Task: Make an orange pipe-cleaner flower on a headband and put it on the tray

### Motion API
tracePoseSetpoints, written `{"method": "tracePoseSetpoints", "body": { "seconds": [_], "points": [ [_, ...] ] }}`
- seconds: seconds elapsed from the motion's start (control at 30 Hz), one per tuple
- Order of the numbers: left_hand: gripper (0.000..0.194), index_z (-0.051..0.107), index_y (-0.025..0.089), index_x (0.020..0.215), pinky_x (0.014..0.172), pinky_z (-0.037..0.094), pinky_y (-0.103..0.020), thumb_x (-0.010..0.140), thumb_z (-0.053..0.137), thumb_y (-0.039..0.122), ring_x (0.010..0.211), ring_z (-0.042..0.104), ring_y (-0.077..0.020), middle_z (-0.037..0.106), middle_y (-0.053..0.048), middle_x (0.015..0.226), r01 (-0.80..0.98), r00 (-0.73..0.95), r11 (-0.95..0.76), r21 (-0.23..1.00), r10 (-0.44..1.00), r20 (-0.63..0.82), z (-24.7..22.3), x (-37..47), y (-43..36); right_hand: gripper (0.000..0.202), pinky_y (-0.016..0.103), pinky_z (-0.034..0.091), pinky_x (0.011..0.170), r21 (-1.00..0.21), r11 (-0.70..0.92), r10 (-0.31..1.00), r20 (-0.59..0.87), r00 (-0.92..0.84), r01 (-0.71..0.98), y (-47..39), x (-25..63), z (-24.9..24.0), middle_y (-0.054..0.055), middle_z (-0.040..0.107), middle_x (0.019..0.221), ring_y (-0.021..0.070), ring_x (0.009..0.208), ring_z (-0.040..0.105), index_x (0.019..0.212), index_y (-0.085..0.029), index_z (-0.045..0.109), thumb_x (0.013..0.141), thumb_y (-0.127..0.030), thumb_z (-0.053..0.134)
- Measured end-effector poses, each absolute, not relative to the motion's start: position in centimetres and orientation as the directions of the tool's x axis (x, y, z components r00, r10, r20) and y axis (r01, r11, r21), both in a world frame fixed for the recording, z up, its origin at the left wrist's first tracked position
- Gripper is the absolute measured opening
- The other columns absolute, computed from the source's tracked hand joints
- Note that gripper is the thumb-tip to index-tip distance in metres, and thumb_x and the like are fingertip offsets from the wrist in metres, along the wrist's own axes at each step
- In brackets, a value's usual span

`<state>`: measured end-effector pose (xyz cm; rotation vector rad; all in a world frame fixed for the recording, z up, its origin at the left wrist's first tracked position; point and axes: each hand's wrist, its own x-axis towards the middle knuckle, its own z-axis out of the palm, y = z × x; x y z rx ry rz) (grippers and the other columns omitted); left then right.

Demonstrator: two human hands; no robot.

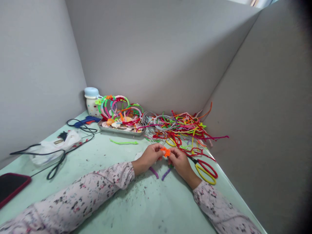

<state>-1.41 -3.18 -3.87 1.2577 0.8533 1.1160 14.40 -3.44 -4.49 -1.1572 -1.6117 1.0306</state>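
Observation:
Between my two hands is a small orange flower shape [166, 151] that looks bent from fuzzy pipe cleaner. My left hand [151, 156] pinches its left side, and my right hand [179, 161] pinches its right side. Below the hands, two purple pipe cleaner ends [154, 172] point down toward the table; whether they join one piece is hidden by my fingers. A pair of scissors [206, 170] with red and yellow handles lies by my right wrist. Partly behind my left hand is a pale round piece [138, 156].
A metal tray [122, 130] holds shell-like pieces and colourful pipe cleaner hoops. Tangled pipe cleaners [187, 125] and wire loops pile at the back right. At left are a lidded jar [92, 102], blue glue gun [86, 121], black cord [63, 154], plastic bag [52, 149] and phone [12, 187].

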Motion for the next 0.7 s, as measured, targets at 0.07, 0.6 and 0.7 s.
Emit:
{"method": "tracePoseSetpoints", "body": {
  "seconds": [0.07,0.6,0.7],
  "points": [
    [0.010,0.057,0.014,0.079,0.046,0.030,-0.019,0.070,0.058,0.018,0.047,0.043,-0.0064,0.051,0.005,0.057,-0.183,0.277,-0.042,0.982,0.956,0.092,-3.76,-1.45,-3.26,0.008,0.023,0.037,0.046,-0.947,0.219,0.966,0.177,-0.186,0.236,-3.43,14.37,-4.49,-0.004,0.055,0.054,0.0120,0.048,0.049,0.077,-0.018,0.058,0.077,-0.025,0.054],
    [0.009,0.056,0.015,0.074,0.049,0.033,-0.020,0.071,0.059,0.023,0.048,0.047,-0.0076,0.052,0.004,0.056,-0.178,0.262,0.015,0.984,0.965,0.033,-4.01,-1.45,-3.09,0.012,0.024,0.036,0.047,-0.949,0.221,0.971,0.192,-0.144,0.224,-3.14,14.44,-4.67,-0.004,0.054,0.054,0.0134,0.048,0.048,0.082,-0.019,0.059,0.079,-0.028,0.051],
    [0.009,0.055,0.015,0.073,0.049,0.033,-0.020,0.070,0.059,0.023,0.048,0.046,-0.0079,0.051,0.005,0.055,-0.168,0.263,0.019,0.986,0.965,0.026,-3.82,-1.46,-3.15,0.022,0.026,0.038,0.048,-0.953,0.224,0.972,0.203,-0.116,0.203,-3.16,14.47,-4.57,-0.003,0.055,0.055,0.0153,0.050,0.050,0.096,-0.019,0.059,0.083,-0.034,0.050]
  ]
}}
